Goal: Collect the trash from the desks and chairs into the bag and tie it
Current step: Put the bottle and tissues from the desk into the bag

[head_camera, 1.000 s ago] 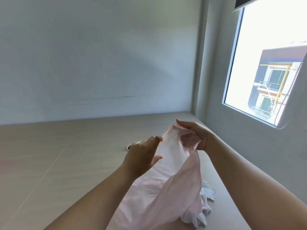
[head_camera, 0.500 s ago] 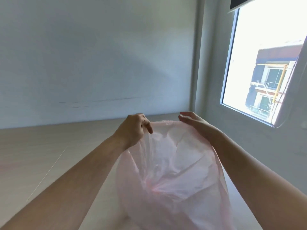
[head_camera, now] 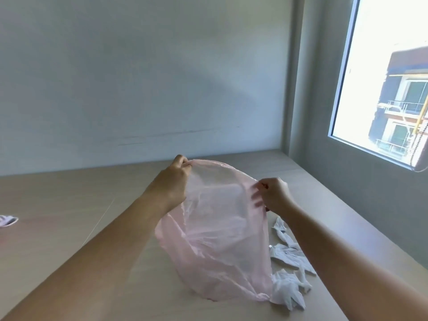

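On the pale desk [head_camera: 58, 228] the pink plastic bag [head_camera: 220, 239] is stretched wide: its left rim is pinched by the left hand [head_camera: 172, 184], its right rim by the right hand [head_camera: 274, 195]. Crumpled white tissues [head_camera: 289, 253] are scattered just right of the bag.

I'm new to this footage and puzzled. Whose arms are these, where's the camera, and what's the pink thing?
No machine here: these are a person's bare arms, filmed by a wide-angle camera worn on their head, looking forward and down. The left hand and right hand each pinch the rim of a thin pink plastic bag, stretching its opening between them above a pale desk. Crumpled white paper scraps lie on the desk to the bag's right, near the wall with the window.
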A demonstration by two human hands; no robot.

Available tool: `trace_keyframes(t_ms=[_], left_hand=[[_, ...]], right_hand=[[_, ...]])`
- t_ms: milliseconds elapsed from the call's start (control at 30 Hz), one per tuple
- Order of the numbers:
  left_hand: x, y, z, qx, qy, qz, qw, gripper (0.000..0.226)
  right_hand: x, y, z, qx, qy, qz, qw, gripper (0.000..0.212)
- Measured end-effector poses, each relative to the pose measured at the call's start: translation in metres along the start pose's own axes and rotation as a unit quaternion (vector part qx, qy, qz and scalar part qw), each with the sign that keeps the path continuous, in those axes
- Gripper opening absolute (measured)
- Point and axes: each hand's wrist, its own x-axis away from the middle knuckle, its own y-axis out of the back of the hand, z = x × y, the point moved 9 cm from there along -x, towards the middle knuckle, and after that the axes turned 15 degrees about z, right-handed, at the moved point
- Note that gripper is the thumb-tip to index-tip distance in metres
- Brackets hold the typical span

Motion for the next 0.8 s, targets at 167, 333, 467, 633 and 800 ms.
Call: trace_keyframes(t_ms=[167,333,467,633,800], left_hand=[[0.017,-0.024,0.03,-0.037,0.073,0.027,0.996,0.063],[0.023,-0.025,0.071,-0.027,0.138,-0.009,0.99,0.072],[0.024,-0.045,0.09,0.013,0.156,0.003,0.988,0.073],[0.02,-0.092,0.087,0.048,0.165,0.046,0.984,0.076],[0.013,-0.123,0.079,0.062,0.179,0.074,0.979,0.077]], right_hand=[[-0.016,-0.003,0.01,0.072,0.046,-0.028,0.996,0.029],[-0.028,-0.043,-0.015,0.11,0.014,0.103,0.989,0.031],[-0.011,-0.064,-0.093,0.244,-0.061,0.176,0.952,0.037],[0.04,-0.099,-0.218,0.395,-0.195,0.341,0.83,0.072],[0.06,-0.117,-0.259,0.465,-0.223,0.374,0.771,0.071]])
